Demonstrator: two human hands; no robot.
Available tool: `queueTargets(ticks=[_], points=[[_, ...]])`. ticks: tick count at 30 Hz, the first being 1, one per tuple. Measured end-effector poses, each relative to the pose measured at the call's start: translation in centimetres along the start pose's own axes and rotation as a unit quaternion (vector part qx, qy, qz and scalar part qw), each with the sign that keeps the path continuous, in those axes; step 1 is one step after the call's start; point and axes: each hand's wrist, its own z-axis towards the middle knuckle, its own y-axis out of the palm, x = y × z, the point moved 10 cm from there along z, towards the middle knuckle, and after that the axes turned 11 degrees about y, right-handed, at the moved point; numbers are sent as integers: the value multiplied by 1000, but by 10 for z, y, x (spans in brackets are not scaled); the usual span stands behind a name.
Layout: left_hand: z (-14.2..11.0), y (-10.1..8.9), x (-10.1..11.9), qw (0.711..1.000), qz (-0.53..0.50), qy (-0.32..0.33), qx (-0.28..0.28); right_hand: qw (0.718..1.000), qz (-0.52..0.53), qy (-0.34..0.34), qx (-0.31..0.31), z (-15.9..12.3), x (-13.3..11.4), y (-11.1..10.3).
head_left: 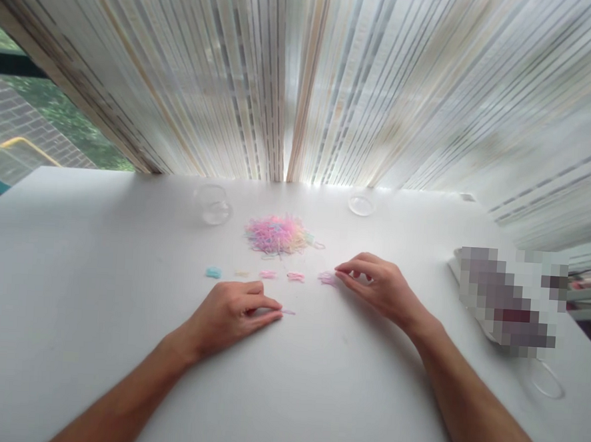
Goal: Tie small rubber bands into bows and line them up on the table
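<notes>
My left hand [244,311] pinches one end of a thin lilac rubber band [288,312] low over the white table. Further right, my right hand [377,279] has thumb and forefinger brought together at the edge of a small lilac rubber band cluster [326,277]; what lies between the tips is too small to make out. In a row left of that cluster are two pink clusters, one of them a pink bunch [295,276], then a pale yellow bunch [242,273] and a blue bunch [213,272]. Behind the row lies a mixed pastel pile of rubber bands [277,234].
A clear round container [215,208] stands at the back left, and a clear round lid [361,206] lies at the back right. A blurred-out object [501,300] with a white loop [547,380] rests on the right. Striped curtains [294,81] hang along the table's far edge.
</notes>
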Motion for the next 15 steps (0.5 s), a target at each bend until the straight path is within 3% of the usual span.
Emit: queueTargets(ticks=[7, 15], points=[[3, 1, 2, 1000, 25, 4, 12, 998, 18, 19, -55, -2, 2, 10], [3, 3, 2, 999, 29, 8, 11, 998, 8, 20, -56, -3, 2, 11]])
